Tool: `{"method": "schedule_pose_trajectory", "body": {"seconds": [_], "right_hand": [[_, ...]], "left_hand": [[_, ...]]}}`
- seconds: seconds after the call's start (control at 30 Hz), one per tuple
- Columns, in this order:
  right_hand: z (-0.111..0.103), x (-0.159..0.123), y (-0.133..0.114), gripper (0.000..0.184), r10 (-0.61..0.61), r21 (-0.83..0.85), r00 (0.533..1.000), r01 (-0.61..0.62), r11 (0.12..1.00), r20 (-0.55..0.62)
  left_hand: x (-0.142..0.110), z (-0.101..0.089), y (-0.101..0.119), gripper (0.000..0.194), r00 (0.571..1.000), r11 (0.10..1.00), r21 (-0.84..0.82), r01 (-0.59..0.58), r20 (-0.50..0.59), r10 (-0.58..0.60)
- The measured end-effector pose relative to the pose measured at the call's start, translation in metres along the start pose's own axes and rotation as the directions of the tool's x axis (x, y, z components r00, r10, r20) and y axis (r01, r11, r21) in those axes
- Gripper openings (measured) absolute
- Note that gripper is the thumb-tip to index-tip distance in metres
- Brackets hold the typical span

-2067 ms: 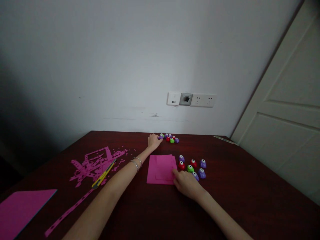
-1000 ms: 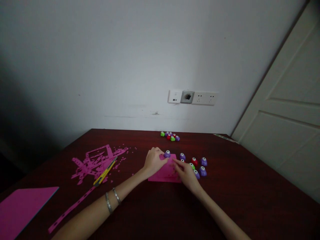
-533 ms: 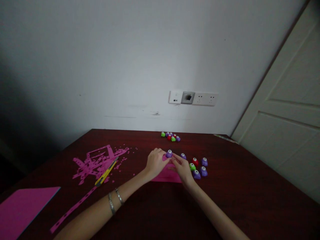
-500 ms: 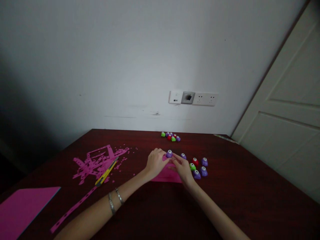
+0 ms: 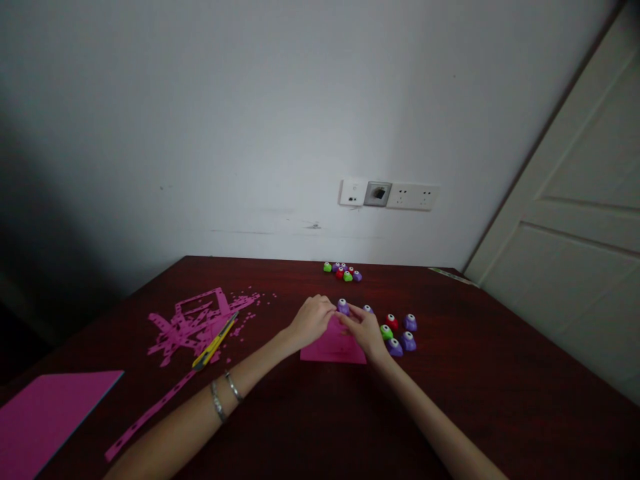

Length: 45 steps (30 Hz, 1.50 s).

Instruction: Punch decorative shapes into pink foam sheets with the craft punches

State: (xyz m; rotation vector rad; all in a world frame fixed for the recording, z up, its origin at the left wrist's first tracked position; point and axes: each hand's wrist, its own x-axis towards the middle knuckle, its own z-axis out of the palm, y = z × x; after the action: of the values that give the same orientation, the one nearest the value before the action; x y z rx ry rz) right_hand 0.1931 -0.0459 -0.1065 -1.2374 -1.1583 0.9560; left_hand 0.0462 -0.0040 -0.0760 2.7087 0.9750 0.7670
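Note:
A small purple toy with one big white eye stands between my two hands, at the far edge of a pink sheet. My right hand has its fingers closed on the toy's right side, its thumb low over the sheet. My left hand is closed too, its fingertips bent together against the toy's left side; what they pinch is hidden. Just right of my right hand sit a green one-eyed toy, a red one and several purple ones.
Pink cut scraps lie at the left with a yellow utility knife on them. A punched pink strip runs toward me. A larger pink sheet is at the near left. More toys cluster near the wall.
My left fingers and thumb have drawn back slightly left, baring more of the pink sheet. The purple toy stays between my hands. The view has shifted a little.

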Motion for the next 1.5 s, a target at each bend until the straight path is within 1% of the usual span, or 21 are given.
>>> {"method": "schedule_pose_trajectory", "body": {"seconds": [0.17,0.23,0.3,0.4,0.5,0.6,0.67,0.77,0.87,0.93,0.97,1.03,1.13,1.23,1.33,1.5], "right_hand": [[-0.003,0.001,0.007,0.044,-0.028,-0.114,0.999,0.031,0.993,0.027],[-0.006,0.0,0.009,0.041,-0.044,-0.157,0.999,0.048,0.986,0.026],[-0.01,-0.002,0.01,0.039,-0.06,-0.191,0.998,0.063,0.98,0.02],[-0.015,-0.008,0.008,0.038,-0.077,-0.224,0.997,0.08,0.971,0.021],[-0.018,-0.016,0.005,0.037,-0.125,-0.246,0.992,0.128,0.961,0.029],[-0.02,-0.026,0.003,0.032,-0.141,-0.268,0.989,0.146,0.952,0.038],[-0.022,-0.034,0.002,0.027,-0.133,-0.302,0.99,0.139,0.943,0.041],[-0.025,-0.046,0.0,0.026,-0.142,-0.415,0.989,0.142,0.899,0.031],[-0.027,-0.055,-0.002,0.027,-0.212,-0.565,0.977,0.183,0.804,0.014],[-0.027,-0.059,-0.002,0.027,-0.25,-0.614,0.968,0.204,0.762,0.012],[-0.026,-0.061,-0.001,0.027,-0.253,-0.621,0.967,0.205,0.756,0.011],[-0.024,-0.064,-0.001,0.026,-0.231,-0.617,0.973,0.187,0.765,0.008],[-0.022,-0.069,-0.002,0.024,-0.151,-0.583,0.988,0.134,0.802,0.019],[-0.021,-0.071,-0.004,0.022,-0.088,-0.54,0.996,0.089,0.837,0.028],[-0.021,-0.072,-0.006,0.018,-0.08,-0.535,0.997,0.077,0.841,0.018],[-0.021,-0.072,-0.007,0.016,-0.061,-0.551,0.998,0.058,0.832,0.013]], "left_hand": [[0.001,-0.004,-0.002,0.027,1.0,1.0,-0.001,-0.02,0.011,0.02],[0.002,-0.006,-0.005,0.026,1.0,1.0,0.002,-0.002,0.011,0.002],[0.003,-0.007,-0.011,0.026,0.999,0.999,-0.001,0.041,0.025,-0.041],[0.005,-0.008,-0.024,0.025,0.992,0.994,-0.029,0.108,0.075,-0.105],[0.006,-0.004,-0.037,0.024,0.982,0.989,-0.065,0.135,0.143,-0.125],[0.005,0.0,-0.048,0.02,0.971,0.989,-0.041,0.145,0.197,-0.134],[0.004,0.002,-0.052,0.023,0.966,0.988,-0.014,0.155,0.211,-0.149],[0.002,0.002,-0.054,0.031,0.963,0.987,-0.002,0.16,0.221,-0.155],[0.002,0.003,-0.055,0.038,0.96,0.988,0.0,0.155,0.237,-0.15],[0.004,0.004,-0.057,0.042,0.957,0.987,0.001,0.16,0.247,-0.155],[0.004,0.006,-0.058,0.043,0.955,0.987,0.004,0.161,0.254,-0.156],[0.007,0.01,-0.062,0.044,0.949,0.988,0.012,0.153,0.276,-0.15],[0.011,0.015,-0.069,0.05,0.941,0.989,0.027,0.144,0.307,-0.146],[0.016,0.017,-0.072,0.06,0.93,0.983,0.041,0.177,0.321,-0.181],[0.019,0.015,-0.071,0.062,0.907,0.974,0.04,0.225,0.356,-0.224],[0.022,0.013,-0.07,0.06,0.877,0.963,0.013,0.27,0.41,-0.251]]}}
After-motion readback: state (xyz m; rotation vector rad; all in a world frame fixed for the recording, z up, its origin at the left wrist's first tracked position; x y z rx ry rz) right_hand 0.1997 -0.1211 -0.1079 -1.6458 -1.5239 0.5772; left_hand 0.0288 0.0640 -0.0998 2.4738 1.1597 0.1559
